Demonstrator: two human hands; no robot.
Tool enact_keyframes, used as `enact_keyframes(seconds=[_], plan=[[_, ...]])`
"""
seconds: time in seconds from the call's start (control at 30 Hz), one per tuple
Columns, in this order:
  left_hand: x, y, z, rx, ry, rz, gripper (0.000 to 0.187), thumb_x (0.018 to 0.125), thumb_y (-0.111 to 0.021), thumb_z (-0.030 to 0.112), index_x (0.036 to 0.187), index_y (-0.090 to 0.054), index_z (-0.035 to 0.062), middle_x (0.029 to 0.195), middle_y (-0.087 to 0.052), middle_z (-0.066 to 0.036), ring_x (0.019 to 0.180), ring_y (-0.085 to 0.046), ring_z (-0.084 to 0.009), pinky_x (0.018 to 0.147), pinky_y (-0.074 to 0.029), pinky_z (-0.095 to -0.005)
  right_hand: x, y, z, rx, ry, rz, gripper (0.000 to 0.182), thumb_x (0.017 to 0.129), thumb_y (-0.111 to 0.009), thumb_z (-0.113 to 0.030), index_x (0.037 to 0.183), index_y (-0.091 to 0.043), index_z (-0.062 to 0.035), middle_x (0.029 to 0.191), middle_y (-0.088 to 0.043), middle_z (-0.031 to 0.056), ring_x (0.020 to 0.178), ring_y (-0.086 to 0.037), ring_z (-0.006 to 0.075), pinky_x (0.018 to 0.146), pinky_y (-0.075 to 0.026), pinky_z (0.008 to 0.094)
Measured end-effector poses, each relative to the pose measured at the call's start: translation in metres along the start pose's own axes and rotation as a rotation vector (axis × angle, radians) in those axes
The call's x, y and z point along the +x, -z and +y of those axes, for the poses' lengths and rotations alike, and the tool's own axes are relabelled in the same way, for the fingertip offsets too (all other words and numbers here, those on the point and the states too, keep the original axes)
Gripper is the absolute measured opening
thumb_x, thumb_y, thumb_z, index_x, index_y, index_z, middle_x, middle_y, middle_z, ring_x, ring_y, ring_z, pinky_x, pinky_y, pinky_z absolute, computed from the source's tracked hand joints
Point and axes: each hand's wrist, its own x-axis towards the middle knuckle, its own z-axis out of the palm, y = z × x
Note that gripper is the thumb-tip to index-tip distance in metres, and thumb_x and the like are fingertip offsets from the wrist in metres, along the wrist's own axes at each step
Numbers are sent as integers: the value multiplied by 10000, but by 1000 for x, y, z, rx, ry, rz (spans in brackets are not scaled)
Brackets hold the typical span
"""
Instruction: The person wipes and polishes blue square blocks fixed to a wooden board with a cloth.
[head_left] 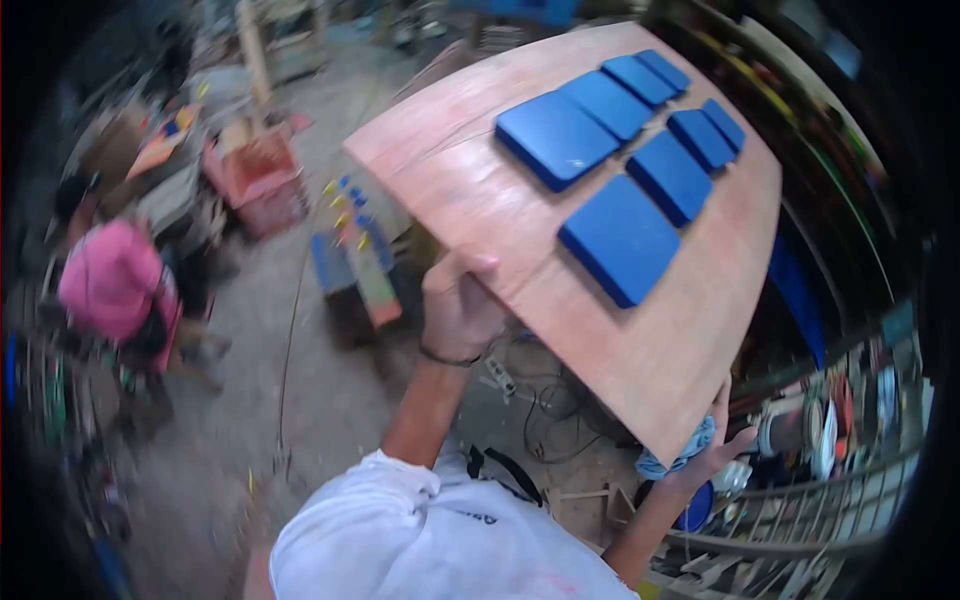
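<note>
A wide pinkish wooden board (460,180) is held up in the air, tilted, across the upper right of the head view. Several blue rectangular blocks (620,240) of different sizes lie on it in two rows. My left hand (462,308) grips the board's near left edge, thumb on top and the other fingers hidden underneath. At the board's near right corner, my right hand (710,455) supports the edge, with its fingers partly behind the board. A bluish cloth (680,452) is beside that hand, under the corner.
A person in a pink shirt (112,278) sits low at the left. Near them stands a red crate (255,175). A small bench (370,275) with blue and yellow pieces is on the floor. Cables (550,420) lie below the board; cluttered shelves (860,200) line the right.
</note>
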Motion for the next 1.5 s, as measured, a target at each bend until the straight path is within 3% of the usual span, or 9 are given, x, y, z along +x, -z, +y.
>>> enact_keyframes(seconds=[0.07,0.17,0.3,0.4,0.47,0.73,0.9,1.1,1.5], plan=[[-35,-4,17,2,11,104,388,681,-499,1,1066,-451,-22,938,-534,-75,890,-532,-186,789,-449,-350,-14,2,-2,-47,-128,192,940,745,-450,-658,1316,-218,52,1312,-353,188,1172,-408,293,971,-343,400],[-77,8,53,51,-117,123,443,674,-492,-6,1111,-425,-29,976,-527,-100,934,-530,-213,824,-443,-362,-22,30,31,0,-265,76,889,770,-454,-615,1316,-222,47,1293,-376,184,1149,-426,300,948,-366,401],[-145,-1,107,182,-153,242,548,664,-484,19,1190,-359,-68,1101,-492,-159,1019,-507,-269,885,-421,-376,-51,-8,54,176,-418,-30,819,750,-525,-487,1303,-243,48,1248,-407,203,1124,-442,312,934,-379,395],[-178,13,142,245,-191,295,593,660,-485,55,1214,-332,-90,1153,-475,-186,1040,-499,-288,897,-416,-384,-69,-37,91,-2,-357,-223,757,699,-518,-361,1280,-269,55,1216,-426,209,1108,-442,322,933,-370,389],[-200,21,164,245,-250,375,605,652,-486,59,1220,-332,-83,1150,-481,-185,1040,-501,-292,901,-413,-388,-83,-57,99,129,-598,-259,771,600,-526,-230,1268,-273,58,1191,-431,232,1083,-457,339,922,-387,393],[-243,68,324,407,-399,736,605,625,-480,76,1205,-362,-53,1154,-491,-179,1043,-505,-305,912,-410,-418,-163,-176,215,109,-865,-239,667,568,-573,-120,1169,-390,105,1038,-540,204,947,-544,307,854,-436,368],[-255,112,435,473,-328,879,274,767,-505,96,1017,-500,-18,1087,-532,-127,1011,-523,-238,871,-436,-372,-193,-246,302,170,-891,-272,630,557,-606,-61,1145,-436,91,1044,-553,173,941,-546,275,849,-422,329],[-213,130,477,683,-663,1214,317,887,-440,197,1089,-476,-46,1104,-524,-118,994,-532,-213,864,-436,-339,-193,-304,361,174,-964,-319,659,568,-585,-68,1174,-394,109,1064,-542,211,961,-551,313,864,-437,372],[-11,313,597,677,-694,1138,352,915,-388,218,1108,-464,-66,1061,-558,-127,958,-560,-223,845,-446,-334,-28,-443,557,154,-986,-333,612,562,-603,-39,1143,-443,72,1054,-548,163,963,-540,274,859,-417,334]])
